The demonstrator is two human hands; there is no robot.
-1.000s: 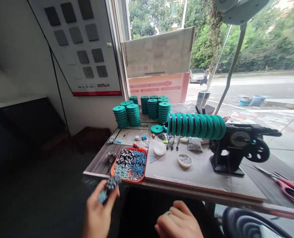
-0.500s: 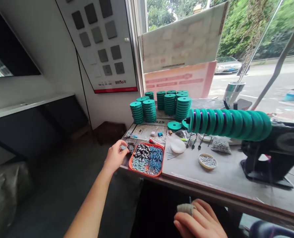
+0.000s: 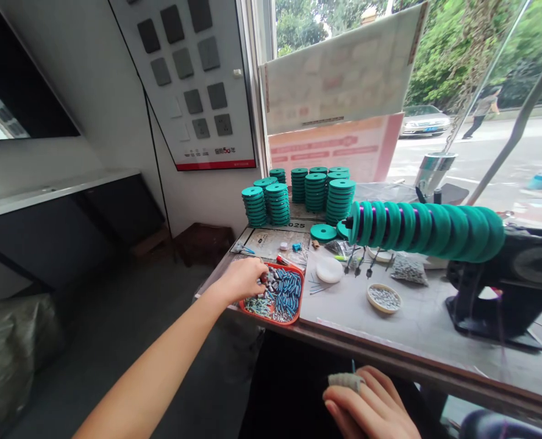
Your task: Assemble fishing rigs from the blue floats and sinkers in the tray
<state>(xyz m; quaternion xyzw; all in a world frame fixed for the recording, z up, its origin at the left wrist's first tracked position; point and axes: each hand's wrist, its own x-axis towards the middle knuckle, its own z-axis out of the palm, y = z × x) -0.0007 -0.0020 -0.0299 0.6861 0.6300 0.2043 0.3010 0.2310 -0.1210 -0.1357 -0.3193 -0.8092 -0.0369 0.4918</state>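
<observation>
The left hand [image 3: 243, 279] reaches into one orange tray [image 3: 293, 314] of blue and grey tubes [image 3: 285, 288], fingers curled among them. Seven stacks of green spools [image 3: 314, 192] stand behind. The right hand [image 3: 371, 408] rests low, fingers together.

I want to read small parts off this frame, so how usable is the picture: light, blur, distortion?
Head view: daylight from the window lights the table evenly, while the left of the room stays dim. The orange tray and the left hand are fairly sharp. The right hand at the bottom edge is softer. Wide-angle bending shows on the pole and at the edges.
</observation>
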